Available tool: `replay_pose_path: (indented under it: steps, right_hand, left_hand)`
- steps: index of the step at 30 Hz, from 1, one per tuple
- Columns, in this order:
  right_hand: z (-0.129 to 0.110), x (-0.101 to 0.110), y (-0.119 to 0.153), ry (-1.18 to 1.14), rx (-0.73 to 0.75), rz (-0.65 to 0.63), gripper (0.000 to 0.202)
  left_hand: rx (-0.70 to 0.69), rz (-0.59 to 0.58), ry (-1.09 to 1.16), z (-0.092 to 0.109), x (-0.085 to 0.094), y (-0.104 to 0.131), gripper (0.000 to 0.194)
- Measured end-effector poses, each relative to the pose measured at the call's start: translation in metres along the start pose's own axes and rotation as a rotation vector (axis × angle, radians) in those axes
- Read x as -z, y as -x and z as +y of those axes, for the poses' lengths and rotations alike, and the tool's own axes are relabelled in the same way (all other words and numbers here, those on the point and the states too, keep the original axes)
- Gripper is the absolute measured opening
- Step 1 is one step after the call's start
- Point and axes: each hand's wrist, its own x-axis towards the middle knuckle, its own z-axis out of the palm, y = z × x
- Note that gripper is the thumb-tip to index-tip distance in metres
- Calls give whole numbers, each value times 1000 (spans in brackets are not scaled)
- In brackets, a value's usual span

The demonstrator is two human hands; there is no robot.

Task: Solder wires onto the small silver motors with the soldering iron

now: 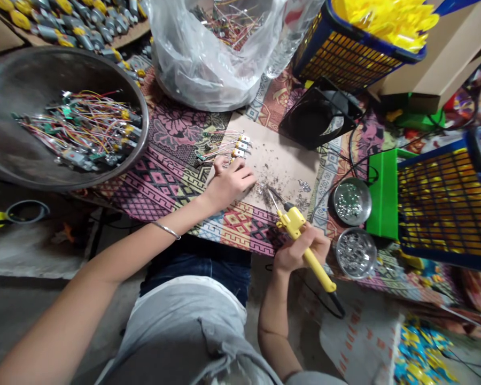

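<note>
The right grip (292,254) is closed round the handle of the iron (294,220). The iron's long axis slants through it, the tip pointing forward and leftward, low over the card (260,131) on the tabletop (248,227). The tip stands to the right of the left grip (234,184), near but apart. The left grip's fingers are bent and drawn together; whether they pinch a part cannot be told. The motors (241,145) lie in a row just beyond the left grip, the nearer hand, wires (220,144) trailing leftward.
</note>
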Motion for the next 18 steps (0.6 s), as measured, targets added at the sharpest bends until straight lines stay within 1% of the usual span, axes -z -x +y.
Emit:
replay_pose_path:
  steps: [4, 9, 11, 14, 18]
  right_hand:
    - [-2, -1, -1, 7, 0, -50, 40]
    - [-1, -1, 0, 28, -5, -103, 39]
    - [1, 0, 1, 14, -11, -97, 37]
    - [3, 4, 1, -34, -35, -50, 32]
    - [8, 8, 1, -54, -51, -30, 28]
  left_hand:
    - [1, -1, 26, 0, 0, 1, 18]
    - [1, 3, -9, -1, -1, 0, 16]
    - [-13, -8, -24, -1, 0, 0, 15]
    - [-53, -16, -75, 1, 5, -1, 12]
    - [-97, 18, -122, 4, 12, 0, 13]
